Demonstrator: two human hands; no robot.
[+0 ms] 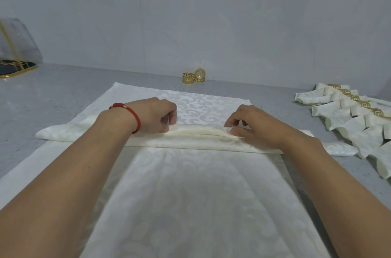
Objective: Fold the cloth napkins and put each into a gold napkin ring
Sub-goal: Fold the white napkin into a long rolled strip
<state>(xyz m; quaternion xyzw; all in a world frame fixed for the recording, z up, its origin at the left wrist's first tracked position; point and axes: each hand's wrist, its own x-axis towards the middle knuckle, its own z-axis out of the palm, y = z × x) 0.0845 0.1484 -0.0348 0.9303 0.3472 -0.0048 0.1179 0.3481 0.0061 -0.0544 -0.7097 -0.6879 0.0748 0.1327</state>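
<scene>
The cloth napkin (190, 183) lies spread on the grey bench (53, 97), directly in front of you, with its damask pattern facing up. A pleated band (196, 138) of stacked folds runs across the napkin from left to right, well past its near half. The far portion beyond the band is still flat.

Your left hand (156, 115) rests on the left part of the band. Its fingers are curled and pinch the top fold against the stack. Your right hand (249, 124) sits on the right part of the band; thumb and forefinger pinch the fold edge there. This 2-point hold appears intended to keep the pleats aligned and stop them springing open while the next fold is formed.

The step in hand is judged to be accordion pleating, with the pleating more than half complete on this napkin. The next move likely calls for drawing the band over the flat far portion with even pressure on both sides. Uneven pull could skew the pleats.

2 gold napkin rings (193, 76) stand at the back of the bench, near the wall (190, 25) and well apart from the napkin, within forward reach for the ringing step.

At the right, a row of finished napkins (355, 118), each already in a gold ring, lies clear of the work area. At the far left sits a clear cover with a gold frame (17, 50).
</scene>
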